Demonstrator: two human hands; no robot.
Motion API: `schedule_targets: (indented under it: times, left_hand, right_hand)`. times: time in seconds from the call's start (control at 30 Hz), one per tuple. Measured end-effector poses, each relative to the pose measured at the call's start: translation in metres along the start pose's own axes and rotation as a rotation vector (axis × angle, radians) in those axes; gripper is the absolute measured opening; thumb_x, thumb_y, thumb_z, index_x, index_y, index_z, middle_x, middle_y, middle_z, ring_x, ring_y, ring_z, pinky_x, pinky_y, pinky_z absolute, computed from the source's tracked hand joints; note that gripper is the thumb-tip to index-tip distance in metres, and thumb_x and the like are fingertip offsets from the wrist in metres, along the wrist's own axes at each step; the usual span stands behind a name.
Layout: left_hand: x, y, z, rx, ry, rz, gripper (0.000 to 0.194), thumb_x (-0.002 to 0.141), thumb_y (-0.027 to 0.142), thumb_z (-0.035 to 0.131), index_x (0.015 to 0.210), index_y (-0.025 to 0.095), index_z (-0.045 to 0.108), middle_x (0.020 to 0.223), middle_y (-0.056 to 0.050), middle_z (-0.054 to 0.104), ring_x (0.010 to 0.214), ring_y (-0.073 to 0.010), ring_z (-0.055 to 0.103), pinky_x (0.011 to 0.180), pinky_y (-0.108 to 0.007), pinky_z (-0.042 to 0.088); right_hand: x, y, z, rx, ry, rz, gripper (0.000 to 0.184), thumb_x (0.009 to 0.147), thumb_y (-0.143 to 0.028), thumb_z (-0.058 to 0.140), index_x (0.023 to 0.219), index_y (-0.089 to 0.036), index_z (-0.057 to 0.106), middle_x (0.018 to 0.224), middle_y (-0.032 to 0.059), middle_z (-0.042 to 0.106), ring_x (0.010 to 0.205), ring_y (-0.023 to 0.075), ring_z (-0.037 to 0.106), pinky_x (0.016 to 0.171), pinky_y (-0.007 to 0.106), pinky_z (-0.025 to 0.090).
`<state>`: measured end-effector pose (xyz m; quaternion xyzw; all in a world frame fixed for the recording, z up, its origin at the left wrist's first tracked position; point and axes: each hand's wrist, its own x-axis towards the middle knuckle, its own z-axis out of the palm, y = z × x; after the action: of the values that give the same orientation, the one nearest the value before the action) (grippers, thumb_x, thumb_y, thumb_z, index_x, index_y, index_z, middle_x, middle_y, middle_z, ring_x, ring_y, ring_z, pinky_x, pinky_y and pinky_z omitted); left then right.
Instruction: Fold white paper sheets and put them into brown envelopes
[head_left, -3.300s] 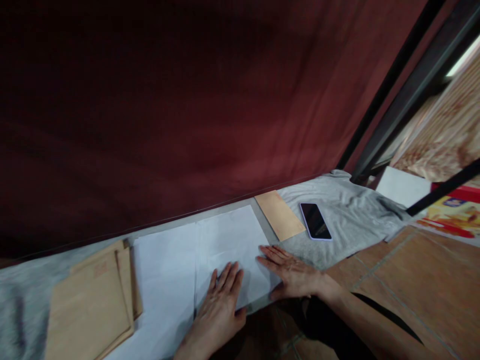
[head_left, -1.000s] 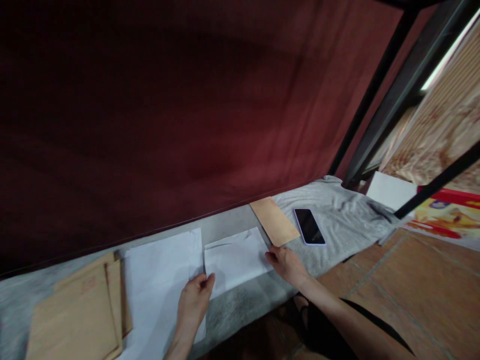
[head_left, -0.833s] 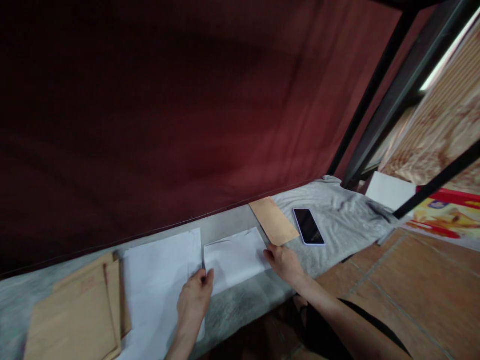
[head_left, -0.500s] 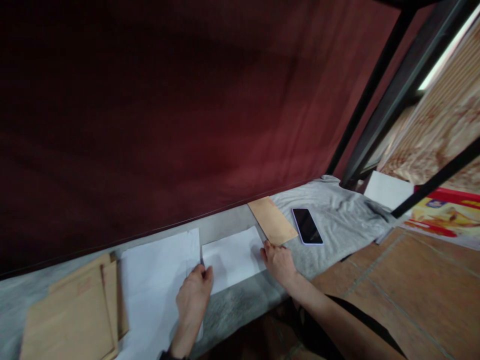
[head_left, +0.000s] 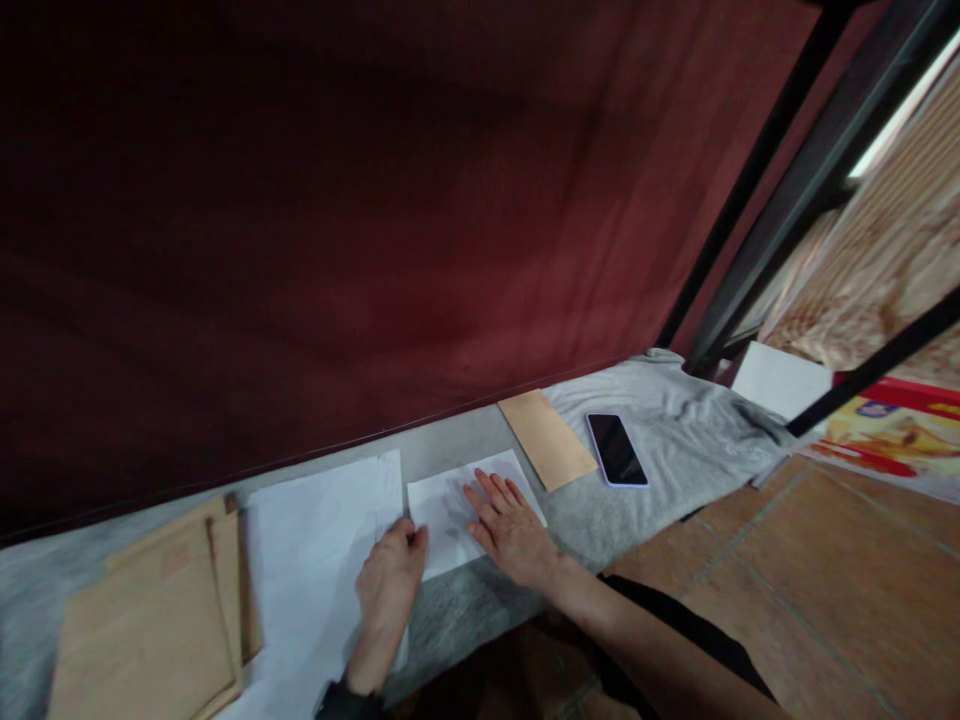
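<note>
Our right hand (head_left: 517,537) spreads open on the sheet (head_left: 441,508), near centre; our left hand (head_left: 387,582) curls at its left edge, grip unclear | sheet seems folded; larger papers (head_left: 315,560), left, lie flat | we cannot read envelopes' (head_left: 146,640) red marks, left, or packaging (head_left: 896,430) print, right.

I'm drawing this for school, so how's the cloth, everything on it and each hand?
Phone: face up, screen dark.
Small white paper: flat.
Large white paper: flat.
Brown paper pile: uneven.
Single brown paper: flat.
Grey cloth: wrinkled by the phone.
Left hand: fingers curled.
Right hand: fingers spread.
</note>
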<state>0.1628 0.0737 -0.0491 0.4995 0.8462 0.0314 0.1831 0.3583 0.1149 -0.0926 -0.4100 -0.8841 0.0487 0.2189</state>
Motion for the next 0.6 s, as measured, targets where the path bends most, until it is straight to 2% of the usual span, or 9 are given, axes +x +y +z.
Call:
schedule_targets:
  times: [0.23, 0.33, 0.4, 0.47, 0.53, 0.6]
  left_hand:
    - [-0.009, 0.003, -0.001, 0.096, 0.102, 0.019, 0.028, 0.100, 0.037, 0.039, 0.103, 0.021, 0.062, 0.092, -0.008, 0.075, 0.086, -0.0229, 0.072, 0.068, -0.030, 0.046]
    - [-0.016, 0.007, 0.004, 0.154, 0.267, 0.073, 0.030, 0.100, 0.033, 0.037, 0.108, 0.016, 0.060, 0.088, -0.011, 0.074, 0.081, -0.0253, 0.071, 0.069, -0.033, 0.048]
    - [-0.017, 0.013, 0.015, 0.138, 0.432, 0.215, 0.033, 0.100, 0.030, 0.036, 0.111, 0.013, 0.061, 0.094, -0.015, 0.072, 0.089, -0.0266, 0.070, 0.078, -0.036, 0.051]
    - [-0.016, 0.021, 0.032, 0.067, 0.542, 0.427, 0.039, 0.101, 0.033, 0.034, 0.119, 0.011, 0.060, 0.112, -0.018, 0.070, 0.106, -0.0273, 0.066, 0.091, -0.039, 0.051]
    - [-0.012, 0.028, 0.052, 0.004, 0.547, 0.613, 0.049, 0.101, 0.039, 0.034, 0.137, 0.011, 0.052, 0.137, -0.017, 0.060, 0.129, -0.0273, 0.055, 0.105, -0.042, 0.045]
    - [-0.008, 0.033, 0.070, 0.024, 0.520, 0.667, 0.057, 0.101, 0.042, 0.033, 0.145, 0.009, 0.044, 0.151, -0.017, 0.048, 0.142, -0.0283, 0.042, 0.115, -0.047, 0.037]
  right_hand:
    - [-0.010, 0.001, 0.020, -0.066, -0.033, 0.025, 0.053, 0.103, -0.043, 0.046, 0.152, -0.025, 0.041, 0.159, 0.0097, 0.035, 0.145, 0.0295, 0.037, 0.118, 0.052, 0.029]
    - [-0.010, 0.002, 0.022, -0.075, -0.040, 0.029, 0.053, 0.102, -0.044, 0.045, 0.152, -0.025, 0.040, 0.159, 0.0099, 0.034, 0.145, 0.0299, 0.036, 0.118, 0.052, 0.028]
    - [-0.011, 0.002, 0.023, -0.084, -0.039, 0.031, 0.054, 0.103, -0.044, 0.045, 0.153, -0.026, 0.039, 0.160, 0.0096, 0.033, 0.145, 0.0303, 0.036, 0.118, 0.053, 0.028]
    - [-0.011, 0.002, 0.023, -0.094, -0.042, 0.021, 0.054, 0.103, -0.041, 0.044, 0.154, -0.026, 0.036, 0.161, 0.0091, 0.031, 0.146, 0.0302, 0.035, 0.118, 0.052, 0.028]
    - [-0.012, 0.002, 0.022, -0.107, -0.056, -0.002, 0.056, 0.103, -0.035, 0.044, 0.156, -0.023, 0.031, 0.162, 0.0096, 0.028, 0.146, 0.0299, 0.033, 0.119, 0.052, 0.028]
    - [-0.012, 0.002, 0.022, -0.122, -0.071, -0.013, 0.058, 0.102, -0.028, 0.044, 0.157, -0.021, 0.028, 0.162, 0.0101, 0.027, 0.147, 0.0296, 0.033, 0.119, 0.050, 0.028]
